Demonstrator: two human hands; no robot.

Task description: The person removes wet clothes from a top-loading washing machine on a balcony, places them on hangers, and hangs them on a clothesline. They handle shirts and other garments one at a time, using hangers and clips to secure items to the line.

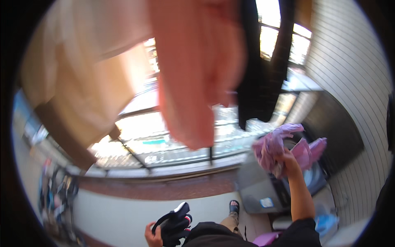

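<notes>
My right hand (288,162) is raised at the right with a bunched purple garment (270,148) in its grip. Part of that cloth sticks out beyond my wrist. Beneath it stands a grey top-loading washing machine (257,190) with its dark lid (334,132) raised; the cloth and my forearm hide part of the opening. Low in the view, my left hand (153,236) grips a dark garment (172,227) with white and red trim, held close to my body.
Overhead hang a salmon garment (188,80), beige cloth (89,89) and black clothing (257,83), blurred. Windows (182,154) line the far side. Cluttered items (58,200) stand left. A blue plastic item (327,223) and a purple object (267,238) lie low right, near a tiled wall (345,61).
</notes>
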